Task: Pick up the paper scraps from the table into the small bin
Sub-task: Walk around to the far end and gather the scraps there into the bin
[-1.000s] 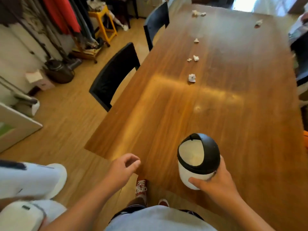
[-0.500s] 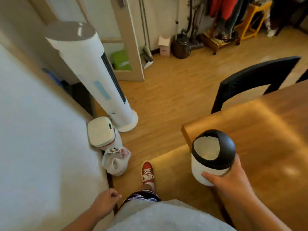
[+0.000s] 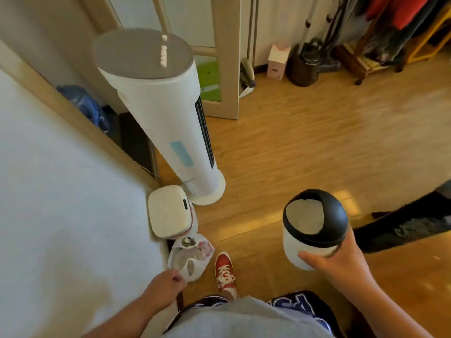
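Observation:
My right hand [image 3: 336,262] grips the small bin [image 3: 312,228], a white tub with a black dome lid and a pale swing flap, held in the air above the wooden floor. My left hand [image 3: 166,286] hangs low at my side with its fingers curled, beside a white plastic bag [image 3: 190,254]; nothing shows in it. The table and the paper scraps are out of view.
A tall white tower fan [image 3: 161,108] stands ahead on the left, a white lidded floor bin [image 3: 168,213] at its base. A white wall [image 3: 61,203] fills the left. A black chair back [image 3: 402,228] is at the right. My red shoe [image 3: 224,270] is on the floor.
The view has swung left, away from the table to the floor and fan. My right hand carried the small bin off the table. My left hand dropped to my side.

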`<state>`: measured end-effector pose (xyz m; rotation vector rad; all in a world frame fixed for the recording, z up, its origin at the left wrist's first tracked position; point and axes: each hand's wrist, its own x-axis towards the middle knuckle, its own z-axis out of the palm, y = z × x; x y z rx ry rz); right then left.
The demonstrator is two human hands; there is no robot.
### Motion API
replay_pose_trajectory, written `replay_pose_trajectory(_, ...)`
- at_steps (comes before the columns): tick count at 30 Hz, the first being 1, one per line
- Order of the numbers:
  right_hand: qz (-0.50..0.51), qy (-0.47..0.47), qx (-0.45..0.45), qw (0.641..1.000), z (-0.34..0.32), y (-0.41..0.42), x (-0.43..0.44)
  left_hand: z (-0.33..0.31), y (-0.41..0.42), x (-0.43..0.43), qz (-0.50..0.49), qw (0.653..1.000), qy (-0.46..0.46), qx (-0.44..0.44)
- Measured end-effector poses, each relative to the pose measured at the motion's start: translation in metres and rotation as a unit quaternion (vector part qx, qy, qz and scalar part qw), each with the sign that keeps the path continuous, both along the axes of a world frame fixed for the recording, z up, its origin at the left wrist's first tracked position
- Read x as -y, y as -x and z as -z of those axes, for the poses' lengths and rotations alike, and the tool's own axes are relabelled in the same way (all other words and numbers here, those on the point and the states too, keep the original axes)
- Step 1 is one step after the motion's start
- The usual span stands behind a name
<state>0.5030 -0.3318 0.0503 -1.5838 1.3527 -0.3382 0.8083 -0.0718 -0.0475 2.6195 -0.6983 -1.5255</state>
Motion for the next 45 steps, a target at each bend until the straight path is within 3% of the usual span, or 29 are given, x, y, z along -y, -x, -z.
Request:
replay_pose_trajectory(6,0.089,-0.022,-0.041,0.995,-0.002,-0.005,0.032,-0.013,-0.056,0.143,0.038,0.996,0.079,-0.022)
replay_pose_trajectory(14,0.187,-0.071,-0.057,0.978,0.023,-0.002,0.110,-0.024,-0.057,0.350,0.110,0.981,0.149,-0.050)
replay_pose_trajectory(19,0.180,-0.085,-0.051,0.979,0.039,-0.014,0.201,-0.023,-0.072,0.422,0.107,0.986,0.120,-0.034)
replay_pose_trajectory(26,0.117,-0.013,0.013,0.993,0.030,-0.056,0.334,-0.020,-0.114,0.451,0.083,0.995,0.047,0.004)
replay_pose_trajectory(33,0.124,0.006,0.030,0.992,0.019,-0.077,0.453,0.002,-0.140,0.516,0.103,0.995,-0.002,-0.003)
replay_pose_trajectory(40,0.184,0.017,0.031,0.982,0.020,-0.068,0.556,0.037,-0.157,0.676,0.128,0.992,0.000,-0.020)
replay_pose_trajectory(45,0.307,0.008,0.029,0.951,0.010,-0.023,0.592,0.034,-0.146,0.840,0.235,0.972,0.009,0.006)
